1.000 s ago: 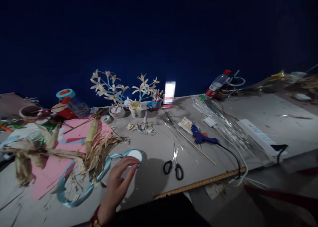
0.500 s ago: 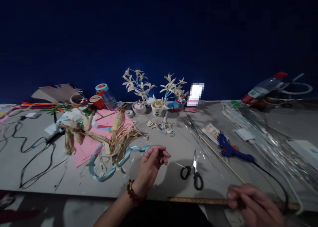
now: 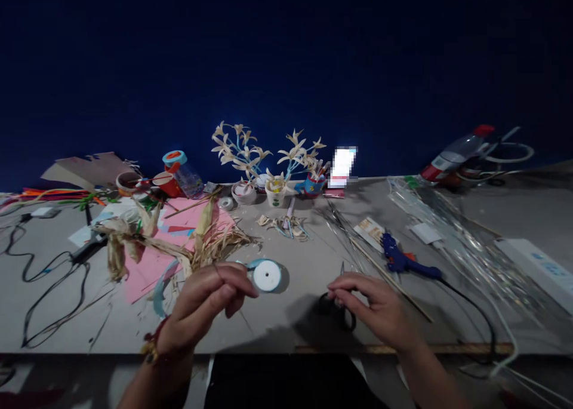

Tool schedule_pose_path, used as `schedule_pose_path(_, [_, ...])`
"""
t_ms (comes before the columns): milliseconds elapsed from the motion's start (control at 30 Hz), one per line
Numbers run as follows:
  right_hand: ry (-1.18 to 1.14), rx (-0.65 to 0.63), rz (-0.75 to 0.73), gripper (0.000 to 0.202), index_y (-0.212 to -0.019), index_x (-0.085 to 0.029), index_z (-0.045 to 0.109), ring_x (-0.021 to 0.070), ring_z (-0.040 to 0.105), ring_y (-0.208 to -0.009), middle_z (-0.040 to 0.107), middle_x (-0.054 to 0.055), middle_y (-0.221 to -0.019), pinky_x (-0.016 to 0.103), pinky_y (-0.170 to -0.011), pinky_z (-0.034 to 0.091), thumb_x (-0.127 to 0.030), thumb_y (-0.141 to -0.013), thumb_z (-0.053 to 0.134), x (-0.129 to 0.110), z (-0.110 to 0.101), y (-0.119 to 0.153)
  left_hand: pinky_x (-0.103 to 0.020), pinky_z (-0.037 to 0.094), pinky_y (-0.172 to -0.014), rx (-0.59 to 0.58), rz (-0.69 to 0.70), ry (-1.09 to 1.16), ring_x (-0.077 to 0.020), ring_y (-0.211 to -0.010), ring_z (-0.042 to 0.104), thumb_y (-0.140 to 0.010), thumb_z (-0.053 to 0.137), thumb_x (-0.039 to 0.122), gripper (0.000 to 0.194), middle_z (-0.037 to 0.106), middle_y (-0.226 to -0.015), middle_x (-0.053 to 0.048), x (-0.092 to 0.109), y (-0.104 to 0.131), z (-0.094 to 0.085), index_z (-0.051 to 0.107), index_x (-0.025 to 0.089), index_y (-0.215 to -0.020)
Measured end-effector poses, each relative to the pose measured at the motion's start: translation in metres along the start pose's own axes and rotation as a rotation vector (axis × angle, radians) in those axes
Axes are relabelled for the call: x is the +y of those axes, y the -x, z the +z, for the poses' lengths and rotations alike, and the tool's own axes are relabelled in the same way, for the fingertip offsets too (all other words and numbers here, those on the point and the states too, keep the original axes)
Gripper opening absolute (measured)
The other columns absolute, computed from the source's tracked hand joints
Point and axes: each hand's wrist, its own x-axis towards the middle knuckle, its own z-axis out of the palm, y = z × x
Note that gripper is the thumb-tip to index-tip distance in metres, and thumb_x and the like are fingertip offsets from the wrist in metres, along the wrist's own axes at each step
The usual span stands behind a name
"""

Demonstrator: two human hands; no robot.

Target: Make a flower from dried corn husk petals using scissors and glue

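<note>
My left hand (image 3: 210, 298), with a beaded bracelet at the wrist, hovers over the table left of centre, its fingers pressed together. What they hold, if anything, is hidden. Just right of its fingertips lies a white-faced roll of light blue ribbon (image 3: 267, 276); a loose curl of blue ribbon (image 3: 160, 295) shows left of the hand. Thumb and fingers of my right hand (image 3: 369, 304) are pinched above black-handled scissors (image 3: 349, 320), partly covering them. Whether they touch the scissors, or pinch something small, I cannot make out.
A blue glue gun (image 3: 409, 263) with its cord lies right of my right hand, beside thin sticks and clear plastic wrap (image 3: 465, 248). Dried husks (image 3: 203, 242) cover pink paper (image 3: 138, 277) at left. Pale flowers (image 3: 242, 146) in small cups stand behind.
My left hand has moved left, and the ribbon roll now shows beside it. My right hand has come in from the lower right to above the scissors. The view has shifted slightly.
</note>
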Motion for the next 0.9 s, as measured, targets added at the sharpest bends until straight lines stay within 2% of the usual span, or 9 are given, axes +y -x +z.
schedule_pose_path(67, [-0.129,-0.006,-0.050,0.014,-0.090,-0.023,0.077,0.0202,0.073,-0.070,0.077,0.006,-0.076,0.029,-0.066,0.058,-0.031,-0.093,0.066,-0.014,0.015,-0.010,-0.034,0.052,-0.062,-0.167,-0.003,-0.260,-0.0200,-0.060,0.063,-0.101,0.048,0.031,0.030,0.069,-0.067,-0.004,0.020,-0.008,-0.006,0.078,0.025,-0.099])
schedule_pose_path(133, [-0.281,0.010,-0.019,0.014,-0.098,-0.022,0.076,0.0182,0.070,-0.068,0.077,0.006,-0.079,0.028,-0.063,0.056,-0.033,-0.092,0.068,-0.022,0.029,-0.014,-0.031,0.053,-0.068,-0.346,-0.013,-0.485,-0.0201,-0.070,0.070,-0.101,0.048,0.028,0.028,0.074,-0.079,-0.006,0.025,-0.015,0.001,0.076,0.025,-0.101])
schedule_pose_path(233, [-0.437,0.033,0.083,0.024,-0.104,-0.021,0.074,0.0158,0.067,-0.067,0.076,0.006,-0.084,0.025,-0.060,0.055,-0.037,-0.086,0.076,-0.022,0.047,-0.015,-0.029,0.047,-0.062,-0.537,0.000,-0.780,-0.0209,-0.066,0.069,-0.102,0.044,0.026,0.031,0.073,-0.072,-0.006,0.010,-0.017,0.025,0.072,0.021,-0.089])
schedule_pose_path(333, [-0.462,0.085,0.184,0.022,-0.091,-0.019,0.075,0.0144,0.064,-0.063,0.073,0.004,-0.075,0.024,-0.057,0.053,-0.038,-0.082,0.080,-0.016,0.058,-0.011,-0.028,0.042,-0.055,-0.580,-0.009,-0.941,-0.0217,-0.058,0.067,-0.101,0.045,0.026,0.031,0.071,-0.066,-0.007,-0.009,-0.009,0.045,0.070,0.019,-0.084])
schedule_pose_path(500, [-0.487,0.130,0.283,0.022,-0.083,-0.020,0.071,0.0132,0.063,-0.057,0.073,0.003,-0.071,0.023,-0.054,0.053,-0.042,-0.086,0.074,-0.009,0.059,-0.002,-0.027,0.040,-0.056,-0.602,-0.073,-0.922,-0.0207,-0.060,0.069,-0.101,0.045,0.025,0.031,0.073,-0.066,-0.006,-0.017,-0.002,0.055,0.070,0.019,-0.084])
schedule_pose_path(633, [-0.345,0.159,0.224,0.018,-0.087,-0.020,0.072,0.0143,0.064,-0.060,0.074,0.004,-0.077,0.023,-0.055,0.053,-0.037,-0.089,0.071,-0.007,0.055,0.001,-0.027,0.038,-0.053,-0.567,-0.093,-0.966,-0.0217,-0.058,0.069,-0.100,0.045,0.025,0.031,0.073,-0.066,-0.008,-0.025,-0.001,0.063,0.071,0.019,-0.083])
schedule_pose_path(733, [-0.245,0.180,0.161,0.015,-0.087,-0.020,0.072,0.0146,0.064,-0.061,0.074,0.005,-0.077,0.024,-0.056,0.053,-0.034,-0.091,0.067,-0.006,0.055,0.002,-0.028,0.040,-0.053,-0.494,-0.097,-0.968,-0.0221,-0.057,0.068,-0.100,0.045,0.026,0.034,0.073,-0.065,-0.009,-0.036,0.002,0.068,0.072,0.019,-0.081])
schedule_pose_path(900, [-0.199,0.261,0.091,0.015,-0.086,-0.021,0.073,0.0142,0.064,-0.060,0.074,0.005,-0.080,0.025,-0.057,0.053,-0.031,-0.094,0.064,-0.003,0.059,0.003,-0.029,0.050,-0.066,-0.319,-0.121,-0.751,-0.0228,-0.075,0.073,-0.098,0.056,0.034,0.025,0.078,-0.082,-0.008,-0.049,0.005,0.068,0.073,0.020,-0.110])
